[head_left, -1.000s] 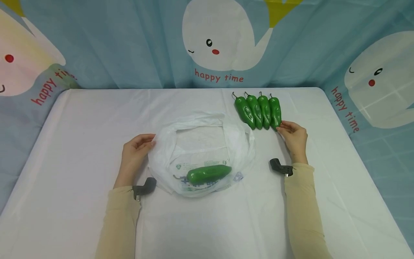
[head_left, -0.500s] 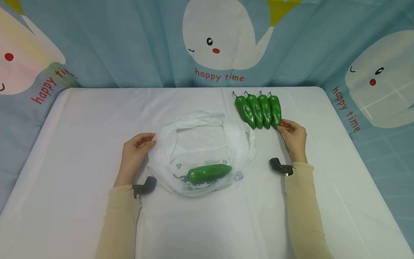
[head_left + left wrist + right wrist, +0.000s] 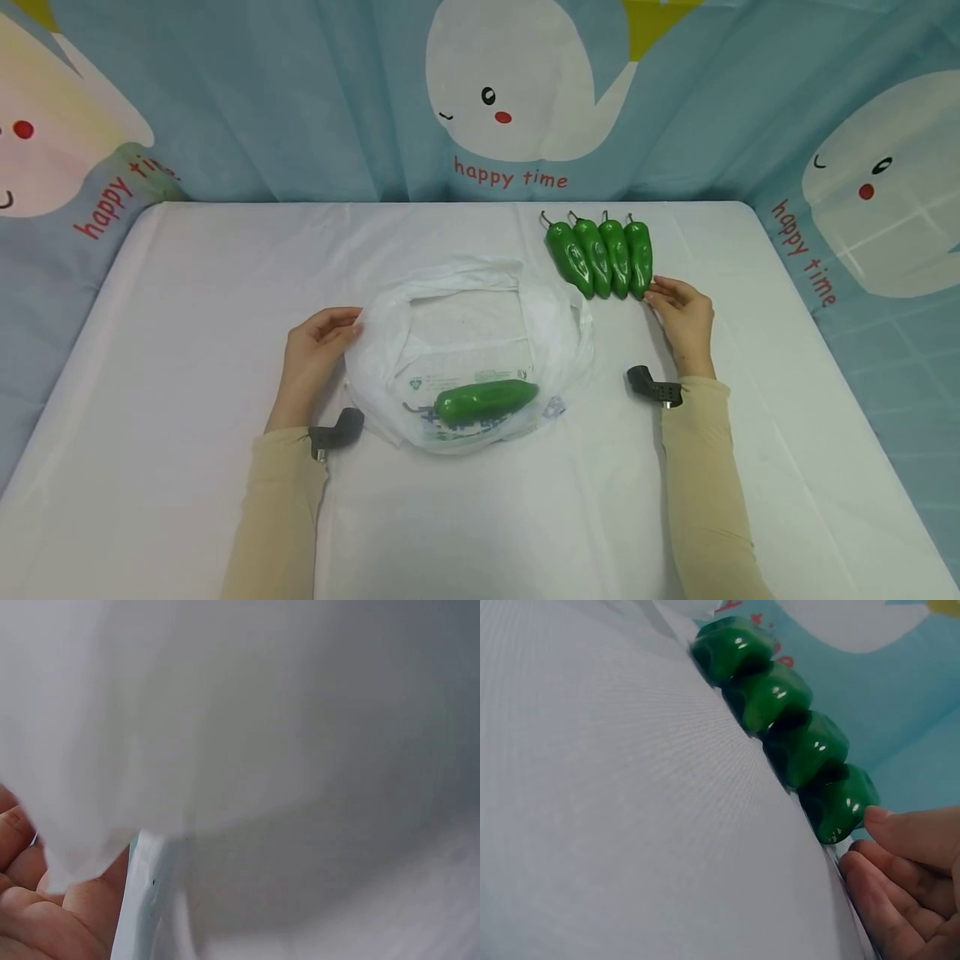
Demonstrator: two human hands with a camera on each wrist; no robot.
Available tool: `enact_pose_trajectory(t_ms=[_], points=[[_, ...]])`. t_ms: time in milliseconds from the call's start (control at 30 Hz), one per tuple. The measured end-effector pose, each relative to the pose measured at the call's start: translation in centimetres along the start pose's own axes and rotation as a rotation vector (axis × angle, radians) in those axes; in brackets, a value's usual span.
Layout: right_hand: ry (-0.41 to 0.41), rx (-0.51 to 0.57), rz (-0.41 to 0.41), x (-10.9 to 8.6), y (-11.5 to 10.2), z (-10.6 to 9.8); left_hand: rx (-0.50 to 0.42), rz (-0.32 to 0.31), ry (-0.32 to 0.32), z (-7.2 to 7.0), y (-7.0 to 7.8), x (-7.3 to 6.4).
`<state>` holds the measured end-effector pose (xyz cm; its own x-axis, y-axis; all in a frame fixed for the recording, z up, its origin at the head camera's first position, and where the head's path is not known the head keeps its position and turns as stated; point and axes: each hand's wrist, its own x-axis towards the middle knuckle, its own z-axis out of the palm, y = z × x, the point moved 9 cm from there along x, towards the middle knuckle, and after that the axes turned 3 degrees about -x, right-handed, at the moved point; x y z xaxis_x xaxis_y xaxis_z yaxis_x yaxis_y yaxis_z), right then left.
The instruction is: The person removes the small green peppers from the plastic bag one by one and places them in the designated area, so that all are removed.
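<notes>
My left hand (image 3: 315,354) pinches the left edge of a white plastic bag (image 3: 367,375) lying on the table with its mouth spread. In the left wrist view the bag (image 3: 210,712) fills most of the picture, its corner over the fingers (image 3: 45,922). Inside the bag rests one green pepper (image 3: 483,402), stem to the left. A row of several green peppers (image 3: 615,258) lies beyond the bag's right side, stems away from me. My right hand (image 3: 684,321) is at the tip of the rightmost pepper (image 3: 836,802); its thumb touches that pepper, and the other fingers are loosely bent beside it.
A white cloth covers the table (image 3: 525,517). Behind it and along both sides hangs a blue curtain (image 3: 300,100) printed with whales. Dark wrist cameras (image 3: 341,429) sit on both wrists, over beige sleeves.
Almost nothing differs. The whole head view shifts very slightly; both hands, the bag and the peppers keep their places.
</notes>
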<state>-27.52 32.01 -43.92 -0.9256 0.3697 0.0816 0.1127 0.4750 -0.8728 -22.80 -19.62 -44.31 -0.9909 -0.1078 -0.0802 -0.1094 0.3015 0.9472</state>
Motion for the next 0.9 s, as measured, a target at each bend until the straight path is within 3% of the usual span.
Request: enact_pose_trajectory(t_ms=[333, 433, 900], points=[[0.087, 0.193, 0.068, -0.1, 0.2, -1.0, -0.01, 0.001, 0.0, 0.0, 0.1, -0.1], [0.093, 0.178, 0.066, -0.1, 0.1, -1.1, -0.01, 0.005, -0.001, 0.0, 0.1, -0.1], [0.031, 0.173, -0.069, -0.6, -2.4, -0.5, -0.009, 0.015, -0.003, 0.0, 0.3, -0.1]])
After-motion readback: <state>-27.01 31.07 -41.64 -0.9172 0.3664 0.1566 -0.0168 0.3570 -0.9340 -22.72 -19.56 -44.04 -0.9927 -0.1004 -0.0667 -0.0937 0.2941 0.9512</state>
